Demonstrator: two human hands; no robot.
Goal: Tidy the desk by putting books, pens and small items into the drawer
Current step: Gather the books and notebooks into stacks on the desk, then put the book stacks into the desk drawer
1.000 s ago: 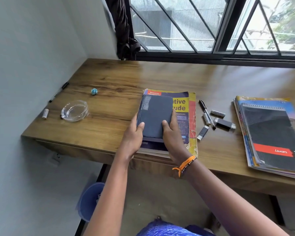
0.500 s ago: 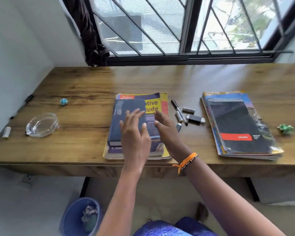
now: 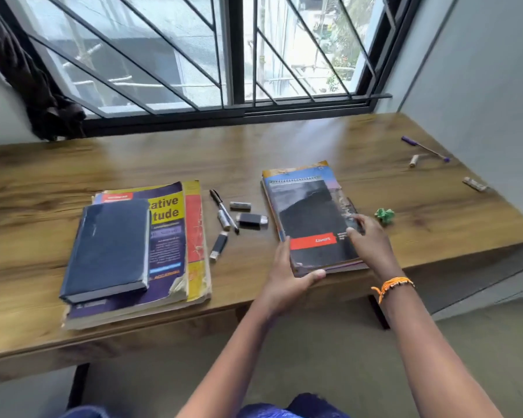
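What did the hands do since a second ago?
Both hands let go of the dark blue book and moved right. The left hand now grips the near corner of the notebook pile; the right hand rests on its right edge. Books, black pen and desk stayed put.

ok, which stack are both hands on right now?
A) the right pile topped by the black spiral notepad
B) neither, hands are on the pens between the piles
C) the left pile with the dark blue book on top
A: the left hand holds the near left corner of the right pile and the right hand is at its right edge; the dark blue book lies untouched.
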